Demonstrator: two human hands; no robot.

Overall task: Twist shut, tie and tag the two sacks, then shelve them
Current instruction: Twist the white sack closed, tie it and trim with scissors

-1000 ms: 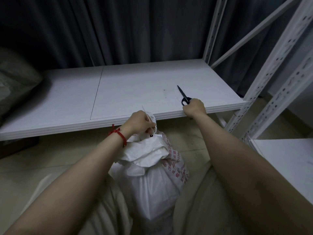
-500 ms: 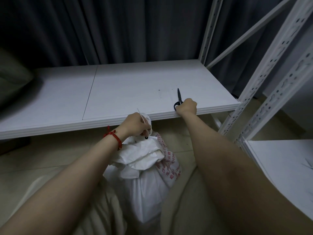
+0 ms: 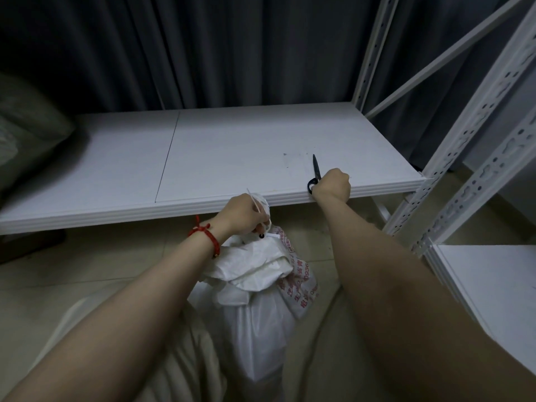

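Dark curtains [image 3: 203, 47] behind white shelf [image 3: 232, 158] — scissors [image 3: 316, 169] at edge.

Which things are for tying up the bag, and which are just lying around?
For the job: white sack, its neck held by the left hand; thin white tie; scissors in the grip of the right hand; shelf.

Just lying about: dark curtain; grey-green bundle at the left; red bracelet.
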